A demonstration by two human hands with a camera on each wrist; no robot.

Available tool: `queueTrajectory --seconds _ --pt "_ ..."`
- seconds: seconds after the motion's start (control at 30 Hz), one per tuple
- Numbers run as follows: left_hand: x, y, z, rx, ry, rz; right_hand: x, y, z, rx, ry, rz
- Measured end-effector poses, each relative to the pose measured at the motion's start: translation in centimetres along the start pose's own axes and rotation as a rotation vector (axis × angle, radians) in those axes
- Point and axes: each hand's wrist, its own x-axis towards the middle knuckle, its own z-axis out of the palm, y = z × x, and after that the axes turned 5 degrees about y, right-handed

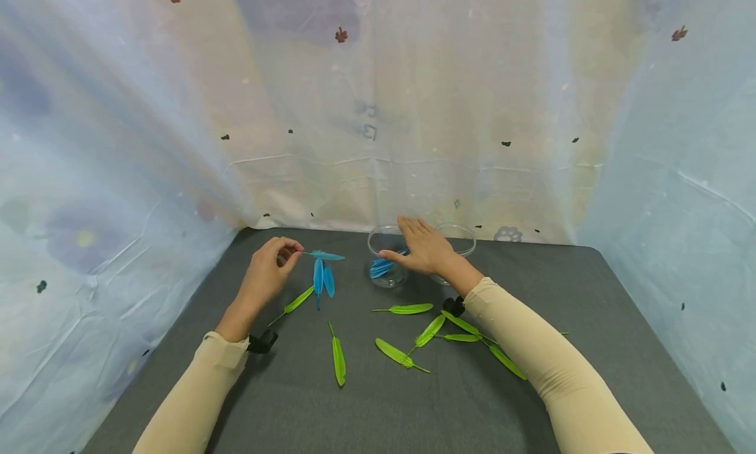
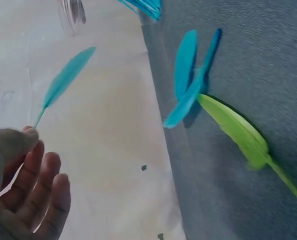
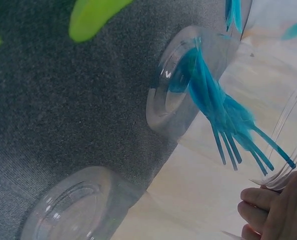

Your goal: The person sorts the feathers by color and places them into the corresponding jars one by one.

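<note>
Between thumb and fingertips, my left hand (image 1: 270, 270) pinches a blue feather (image 2: 68, 77) by its quill, off the table. Just below it, two more blue feathers (image 1: 319, 277) lie close together on the dark cloth, beside a green feather (image 2: 236, 127). My right hand (image 1: 422, 245) is at the rim of a clear jar (image 3: 163, 117), its fingers extended in the head view and its thumb over the jar's mouth. Inside that jar stands a bunch of blue feathers (image 3: 213, 102). A second clear jar (image 1: 466, 243) is partly hidden behind the right hand.
Several green feathers lie scattered on the table (image 1: 378, 414), including one green feather (image 1: 338, 359) at front centre and one (image 1: 407, 308) before the jars. Some lie partly under the right forearm. A patterned curtain (image 1: 437, 113) hangs behind the table.
</note>
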Motion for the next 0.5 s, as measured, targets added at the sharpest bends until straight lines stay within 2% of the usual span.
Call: queueTrajectory --seconds 0.3,0.5 --pt "1.6 1.2 0.6 -0.079 0.156 0.008 0.1 0.1 0.1 -0.012 0.001 -0.008" --pt "3.0 2.7 1.1 -0.144 0.203 0.023 0.1 0.1 0.1 -0.004 0.003 -0.004"
